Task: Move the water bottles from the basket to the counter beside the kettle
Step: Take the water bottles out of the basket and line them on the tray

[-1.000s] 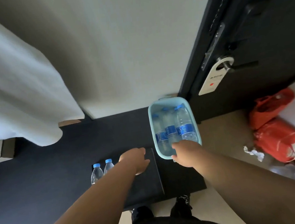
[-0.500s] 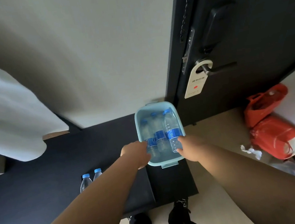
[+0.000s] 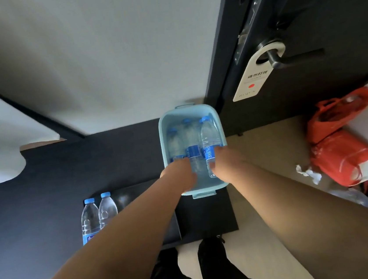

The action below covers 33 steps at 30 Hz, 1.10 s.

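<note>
Dark counter [image 3: 45,178], both hands in the basket [image 3: 163,141]: left hand [image 3: 178,174] and right hand [image 3: 226,164] each gripping a bottle, guessing lift-out's next.

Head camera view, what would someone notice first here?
Both hands, left and right, reach into a light blue basket of water bottles at centre. Two more bottles stand lower left, and red bags lie right, below a door hanger.

Light-blue basket [image 3: 163,139] at counter's [image 3: 45,178] right edge holds three blue-capped bottles [image 3: 209,141]; two more bottles [image 3: 99,215] stand upright near front edge.
</note>
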Each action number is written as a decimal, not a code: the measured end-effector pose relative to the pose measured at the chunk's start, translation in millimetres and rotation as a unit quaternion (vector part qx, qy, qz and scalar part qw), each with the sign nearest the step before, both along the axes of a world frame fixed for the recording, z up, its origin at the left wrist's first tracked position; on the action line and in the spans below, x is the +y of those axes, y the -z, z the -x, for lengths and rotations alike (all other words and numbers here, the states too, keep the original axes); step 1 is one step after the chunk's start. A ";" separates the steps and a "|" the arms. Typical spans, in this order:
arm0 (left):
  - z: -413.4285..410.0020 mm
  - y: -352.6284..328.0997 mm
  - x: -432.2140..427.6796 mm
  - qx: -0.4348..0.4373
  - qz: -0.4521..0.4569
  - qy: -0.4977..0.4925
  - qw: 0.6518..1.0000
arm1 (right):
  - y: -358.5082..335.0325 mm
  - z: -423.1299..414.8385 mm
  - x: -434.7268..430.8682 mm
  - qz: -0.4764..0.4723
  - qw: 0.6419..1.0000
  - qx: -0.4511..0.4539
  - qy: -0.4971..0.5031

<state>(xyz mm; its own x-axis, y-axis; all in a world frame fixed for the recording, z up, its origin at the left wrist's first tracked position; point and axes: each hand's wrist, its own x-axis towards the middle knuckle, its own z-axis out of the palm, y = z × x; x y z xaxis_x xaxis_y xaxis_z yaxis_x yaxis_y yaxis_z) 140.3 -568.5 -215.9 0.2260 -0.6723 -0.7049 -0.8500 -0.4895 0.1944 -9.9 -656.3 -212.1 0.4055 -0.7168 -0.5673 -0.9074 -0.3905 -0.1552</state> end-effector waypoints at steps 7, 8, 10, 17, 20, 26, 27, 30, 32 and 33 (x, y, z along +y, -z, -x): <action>4.0 36.0 -8.1 0.007 -0.036 -0.087 0.996 | 25.2 -26.3 -7.7 -0.016 0.997 0.057 0.046; 4.0 43.5 -13.2 0.017 -0.055 -0.113 0.992 | 35.1 -33.5 -9.4 -0.026 0.996 0.068 0.050; 4.5 53.2 -20.8 0.046 -0.039 -0.209 0.976 | 45.5 -42.2 -10.4 -0.039 0.994 0.076 0.072; 11.0 63.5 -40.0 0.026 -0.032 -0.347 0.937 | 70.8 -50.5 -19.5 -0.067 0.983 0.023 0.172; 12.5 63.7 -44.8 0.044 -0.029 -0.388 0.920 | 75.7 -53.1 -22.3 -0.072 0.980 0.009 0.184; -1.7 80.9 -46.0 0.066 -0.026 -0.456 0.887 | 80.3 -51.9 -21.6 -0.074 0.974 -0.026 0.214; -1.9 85.4 -44.8 0.066 -0.016 -0.456 0.887 | 80.5 -51.4 -21.4 -0.074 0.974 -0.027 0.212; -0.3 90.6 -43.5 0.058 0.005 -0.462 0.885 | 80.0 -50.3 -21.5 -0.075 0.974 -0.031 0.211; -0.6 92.5 -44.6 0.057 0.011 -0.469 0.881 | 79.9 -50.5 -21.6 -0.077 0.974 -0.033 0.211; -0.9 93.7 -44.8 0.057 0.014 -0.472 0.880 | 80.1 -50.5 -21.6 -0.077 0.974 -0.033 0.212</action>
<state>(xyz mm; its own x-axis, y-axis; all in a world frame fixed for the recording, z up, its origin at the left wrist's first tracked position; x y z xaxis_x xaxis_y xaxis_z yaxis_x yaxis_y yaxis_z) 141.2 -613.3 -309.6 0.6220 -0.2408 -0.7451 -0.0415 -0.9603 0.2757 40.6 -677.9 -292.2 0.1316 -0.7362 -0.6638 -0.9680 0.0488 -0.2461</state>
